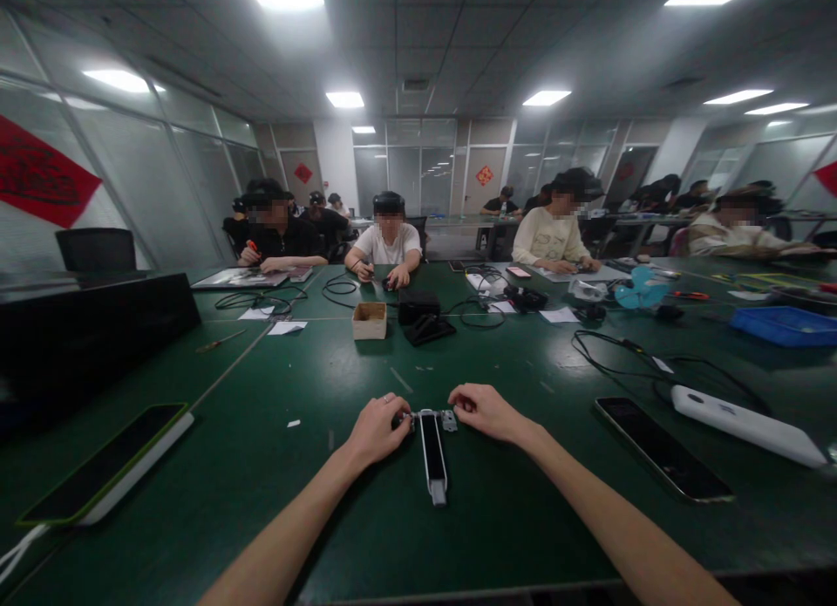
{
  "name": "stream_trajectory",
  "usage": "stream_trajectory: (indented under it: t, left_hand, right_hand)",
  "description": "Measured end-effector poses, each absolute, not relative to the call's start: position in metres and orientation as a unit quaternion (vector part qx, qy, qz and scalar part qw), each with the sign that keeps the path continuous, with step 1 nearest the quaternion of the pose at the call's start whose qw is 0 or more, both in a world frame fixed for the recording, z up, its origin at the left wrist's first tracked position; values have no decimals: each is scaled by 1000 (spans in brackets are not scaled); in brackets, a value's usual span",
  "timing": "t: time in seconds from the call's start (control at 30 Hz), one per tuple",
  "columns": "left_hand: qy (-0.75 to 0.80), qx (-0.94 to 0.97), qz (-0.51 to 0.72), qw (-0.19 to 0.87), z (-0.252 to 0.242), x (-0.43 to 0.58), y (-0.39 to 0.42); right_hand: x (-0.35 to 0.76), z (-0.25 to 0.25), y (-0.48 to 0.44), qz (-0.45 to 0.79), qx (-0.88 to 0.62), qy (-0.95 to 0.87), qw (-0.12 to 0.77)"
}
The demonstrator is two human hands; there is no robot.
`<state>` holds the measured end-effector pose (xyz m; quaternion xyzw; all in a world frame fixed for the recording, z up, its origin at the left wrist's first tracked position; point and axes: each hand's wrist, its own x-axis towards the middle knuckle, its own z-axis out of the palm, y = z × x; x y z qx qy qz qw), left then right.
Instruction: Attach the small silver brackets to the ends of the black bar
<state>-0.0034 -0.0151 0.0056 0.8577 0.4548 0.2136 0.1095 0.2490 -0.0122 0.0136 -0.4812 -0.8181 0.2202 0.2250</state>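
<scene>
A narrow device (432, 453) with a black face, white edges and a grey tip lies on the green table in front of me. Small metal-grey parts stick out from both sides of its far end. At its left side, my left hand (377, 427) has its fingers bent around the left grey part, mostly hidden by them. Curled fingers of my right hand (487, 411) are close above and beside the right grey part (449, 421). Whether a small thing is between those fingertips, I cannot make out.
Dark phone (663, 447) and white elongated case (745, 423) lie right; a green-edged phone (108, 462) lies left. Beyond are a small open box (370, 321), black cases (419, 308), cables, a blue tray (785, 325) and a blue fan (641, 288). Several people sit opposite.
</scene>
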Motion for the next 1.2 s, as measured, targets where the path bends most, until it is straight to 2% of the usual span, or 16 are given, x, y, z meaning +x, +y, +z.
stream_trajectory:
  t: [0.47,1.2]
  left_hand:
    - [449,861,213,109,7,-2,-17]
    - [444,865,210,105,7,-3,-17]
  right_hand:
    - [240,5,-14,251,-453,-821,240]
    - [238,0,-10,218,-454,-829,241]
